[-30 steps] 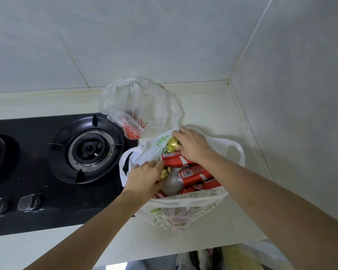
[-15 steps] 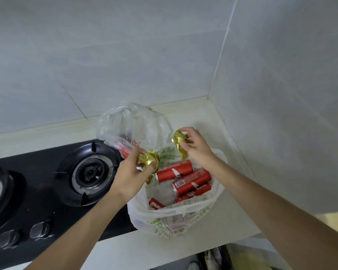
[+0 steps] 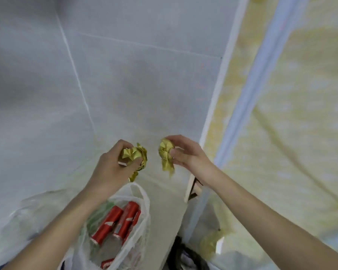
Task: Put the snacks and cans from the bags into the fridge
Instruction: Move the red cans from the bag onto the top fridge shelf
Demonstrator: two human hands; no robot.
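My left hand (image 3: 110, 168) grips a crumpled gold-wrapped snack (image 3: 134, 153), raised in front of the grey tiled wall. My right hand (image 3: 185, 154) holds a second gold-wrapped snack (image 3: 165, 152) at the same height, a short gap apart. Below my left forearm a white plastic bag (image 3: 142, 203) lies open on the counter. Several red cans (image 3: 113, 221) lie inside it.
A clear plastic bag (image 3: 27, 211) sits at the lower left, blurred. On the right hangs a pale yellow patterned surface (image 3: 300, 114) with a white and blue edge strip (image 3: 248, 94). Dark items (image 3: 183, 252) lie below the counter edge.
Both hands have lifted the gold snacks up out of the bag and away from it. My view has swung up and to the right, so the stove has left the frame.
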